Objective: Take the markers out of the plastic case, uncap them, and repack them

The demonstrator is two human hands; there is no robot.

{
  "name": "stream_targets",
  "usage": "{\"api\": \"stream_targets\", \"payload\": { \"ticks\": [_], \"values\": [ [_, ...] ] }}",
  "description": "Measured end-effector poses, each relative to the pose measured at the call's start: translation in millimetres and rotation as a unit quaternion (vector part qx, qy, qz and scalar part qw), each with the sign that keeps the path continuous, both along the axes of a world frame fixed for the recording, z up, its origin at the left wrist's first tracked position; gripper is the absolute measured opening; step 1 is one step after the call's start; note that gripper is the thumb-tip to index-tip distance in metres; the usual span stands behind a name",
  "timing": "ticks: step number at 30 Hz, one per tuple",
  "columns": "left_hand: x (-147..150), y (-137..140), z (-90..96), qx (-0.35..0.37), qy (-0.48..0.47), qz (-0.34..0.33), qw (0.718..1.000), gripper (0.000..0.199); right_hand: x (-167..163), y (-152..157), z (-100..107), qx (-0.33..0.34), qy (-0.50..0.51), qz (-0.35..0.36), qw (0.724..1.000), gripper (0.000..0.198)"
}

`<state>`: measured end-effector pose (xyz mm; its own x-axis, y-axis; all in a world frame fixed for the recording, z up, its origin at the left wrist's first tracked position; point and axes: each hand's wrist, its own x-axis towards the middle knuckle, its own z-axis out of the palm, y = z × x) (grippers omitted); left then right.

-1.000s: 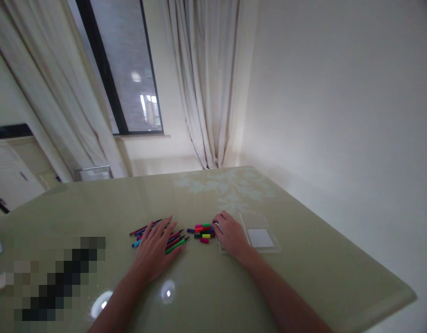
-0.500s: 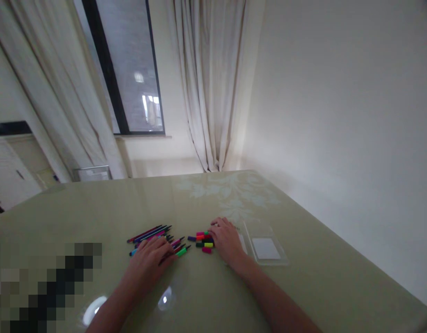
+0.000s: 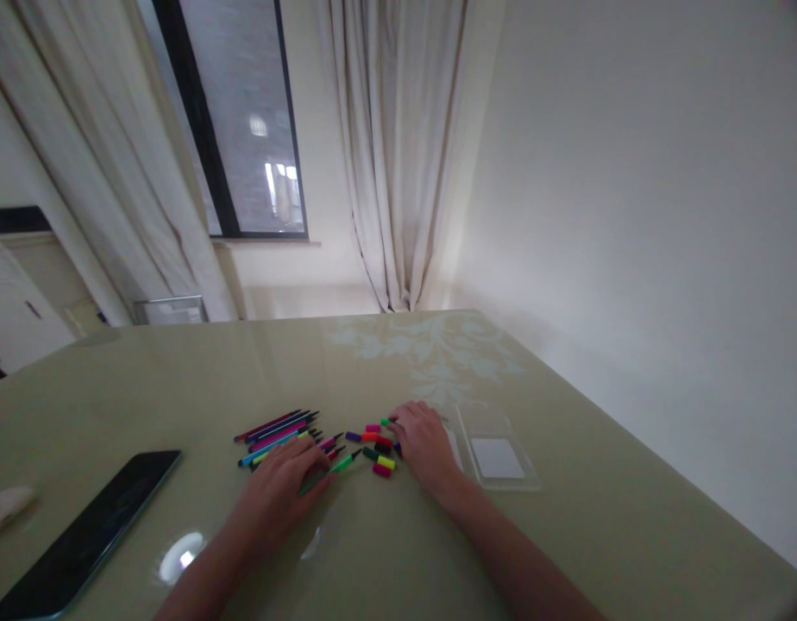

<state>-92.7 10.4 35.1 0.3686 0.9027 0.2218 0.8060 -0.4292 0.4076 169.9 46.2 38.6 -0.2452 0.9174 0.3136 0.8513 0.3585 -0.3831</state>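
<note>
My left hand (image 3: 283, 479) is closed with a green marker (image 3: 345, 462) between thumb and fingers, its dark tip pointing away to the right. Beneath and behind that hand lies a bunch of uncapped felt-tip markers (image 3: 275, 429) in several colours. My right hand (image 3: 422, 438) rests on the table with curled fingers, the fingertips at a small green cap (image 3: 386, 421). Loose marker caps (image 3: 384, 463) in pink, orange, yellow and dark colours lie scattered between the hands. Part of the group is hidden by my right fingers.
A clear plastic case (image 3: 498, 457) lies open just right of my right hand, a white card in it. At the left are a dark phone (image 3: 91, 535) and a white object (image 3: 7, 507) cut off by the edge. The table (image 3: 631, 517) meets the wall at right.
The green marker has shifted slightly clear of the bunch with my left hand. Some caps by my right fingers have spread apart, and the green cap now shows at the fingertips.
</note>
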Motion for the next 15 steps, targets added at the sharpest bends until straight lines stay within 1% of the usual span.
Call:
{"api": "stream_targets", "payload": {
  "ticks": [2, 4, 6, 8, 10, 15],
  "values": [
    [-1, 2, 0.6, 0.002, -0.048, 0.008, 0.999, 0.022, 2, -7, 5, 0.001, 0.075, 0.036, 0.997, 0.013],
    [-1, 3, -1.0, -0.004, -0.093, 0.017, 0.996, 0.024, 4, -15, 10, -0.002, 0.143, 0.089, 0.986, 0.014],
    [0, 3, -3.7, -0.002, -0.121, 0.02, 0.992, 0.026, 4, -22, 14, -0.001, 0.188, 0.127, 0.974, 0.014],
    [1, 2, -6.0, 0.012, -0.132, 0.014, 0.991, 0.026, 4, -26, 16, 0.003, 0.212, 0.139, 0.967, 0.015],
    [2, 2, -6.8, 0.026, -0.131, 0.007, 0.991, 0.025, 3, -27, 16, 0.005, 0.226, 0.135, 0.965, 0.015],
    [5, -1, -4.3, 0.039, -0.131, 0.001, 0.991, 0.022, 0, -27, 14, 0.0, 0.24, 0.146, 0.96, 0.019]
  ]
}}
